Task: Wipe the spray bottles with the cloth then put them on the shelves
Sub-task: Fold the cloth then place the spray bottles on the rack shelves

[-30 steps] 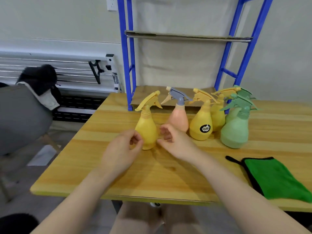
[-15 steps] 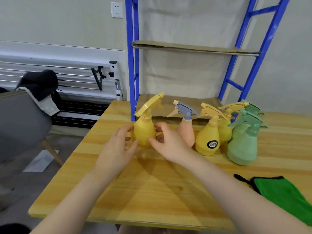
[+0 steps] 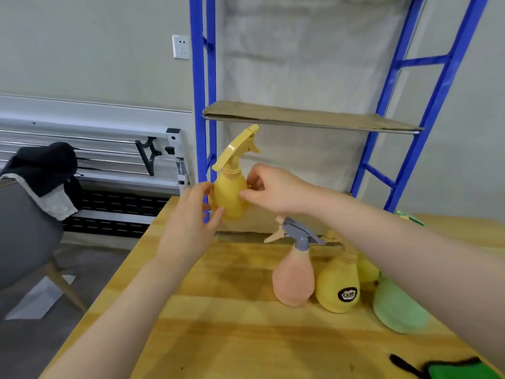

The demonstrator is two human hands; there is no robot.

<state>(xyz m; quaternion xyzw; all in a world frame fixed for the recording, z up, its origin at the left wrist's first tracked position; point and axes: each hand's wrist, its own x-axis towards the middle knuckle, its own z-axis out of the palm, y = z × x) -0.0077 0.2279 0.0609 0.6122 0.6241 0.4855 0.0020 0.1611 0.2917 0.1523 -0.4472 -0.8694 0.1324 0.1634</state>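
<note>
head view: yellow spray bottle (image 3: 229,194) held upright mid-frame above the table (image 3: 218,324), left hand (image 3: 188,231) and right hand (image 3: 269,191) both curled round its belly. placing step, apparently unwiped; next calls for lifting onto the shelf (image 3: 308,119) just above. green cloth (image 3: 461,372) lower right.

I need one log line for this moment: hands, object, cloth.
hands: left and right hold yellow bottle | bottle: above table, below shelf | cloth: on table, untouched
</note>
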